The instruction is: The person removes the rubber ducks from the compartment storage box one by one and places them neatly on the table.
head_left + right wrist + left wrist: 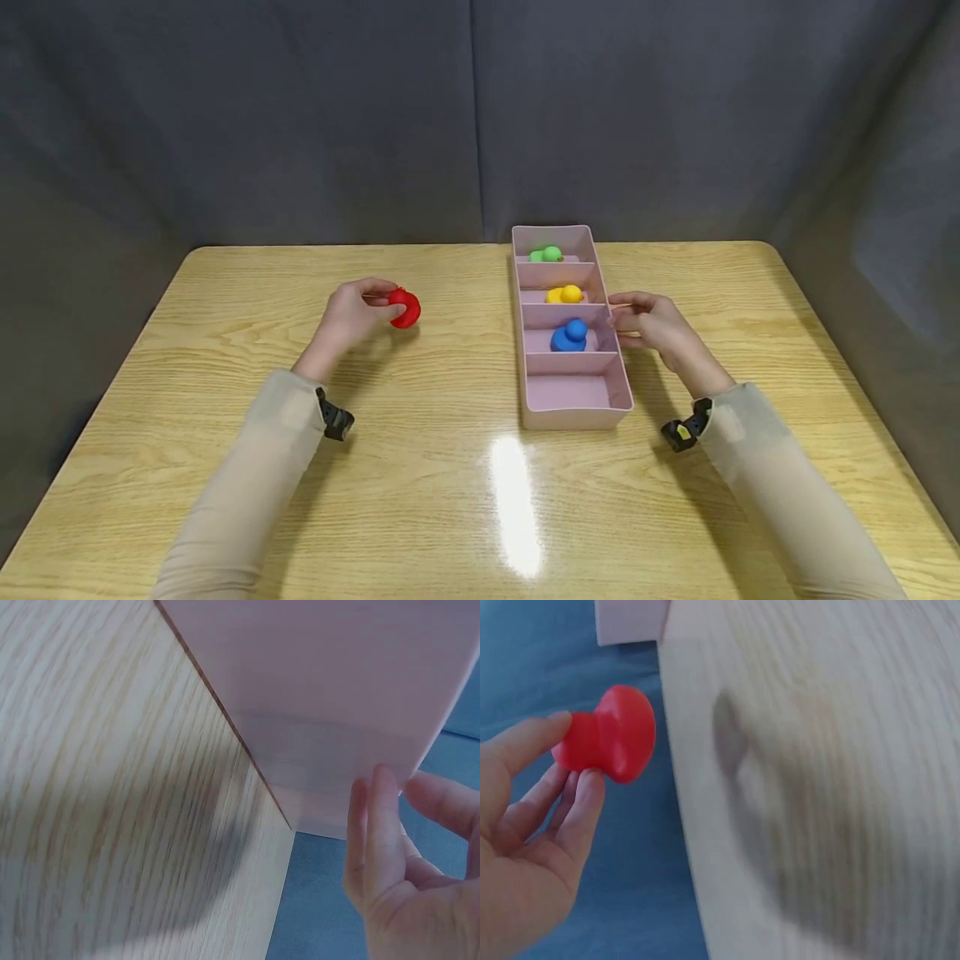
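Your left hand is stretched forward over the left half of a pale wooden table, wrist low, thumb and fingertips pinching a red knob-shaped piece. The left wrist view shows the red piece as smooth, glossy plastic, with a rounded cap on a short thick neck; your thumb sits on top of the neck and two fingers beneath it.

Your right hand reaches to the right side of a pink divider tray, fingers lightly curled, fingertips against its smooth matte outer wall; whether the thumb grips the rim is not clear. The tray is long and narrow, plastic, with four compartments in a row running away from you. The farthest holds a green piece, the next a yellow piece, the third a blue piece, all of the same rounded shape. The table has a visible grain and a shiny varnish. Both arms wear beige sleeves.
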Action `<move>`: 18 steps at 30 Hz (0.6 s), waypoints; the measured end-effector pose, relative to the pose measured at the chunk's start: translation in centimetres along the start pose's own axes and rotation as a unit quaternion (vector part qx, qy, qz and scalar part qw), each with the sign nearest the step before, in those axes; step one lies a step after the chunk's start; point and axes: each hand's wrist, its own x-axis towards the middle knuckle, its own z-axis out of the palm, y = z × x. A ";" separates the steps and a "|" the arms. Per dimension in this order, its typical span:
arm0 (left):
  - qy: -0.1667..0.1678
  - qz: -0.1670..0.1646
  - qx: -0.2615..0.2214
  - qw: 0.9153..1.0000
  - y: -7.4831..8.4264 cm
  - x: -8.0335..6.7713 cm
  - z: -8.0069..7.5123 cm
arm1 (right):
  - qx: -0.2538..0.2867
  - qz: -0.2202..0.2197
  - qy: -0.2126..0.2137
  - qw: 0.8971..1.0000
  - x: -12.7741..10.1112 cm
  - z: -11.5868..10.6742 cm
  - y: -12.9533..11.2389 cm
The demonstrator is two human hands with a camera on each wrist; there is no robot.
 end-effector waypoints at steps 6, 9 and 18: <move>0.025 -0.026 -0.005 0.999 -1.3 0.7 0.0 | 0.000 -0.001 -0.001 1.000 0.0 0.0 0.0; 0.035 -0.034 -0.001 0.999 -1.8 0.9 0.0 | -0.003 -0.002 -0.003 1.000 0.0 0.0 0.1; 0.045 -0.043 0.006 0.998 -2.6 1.3 0.2 | -0.004 0.004 0.000 1.000 -0.1 0.1 0.1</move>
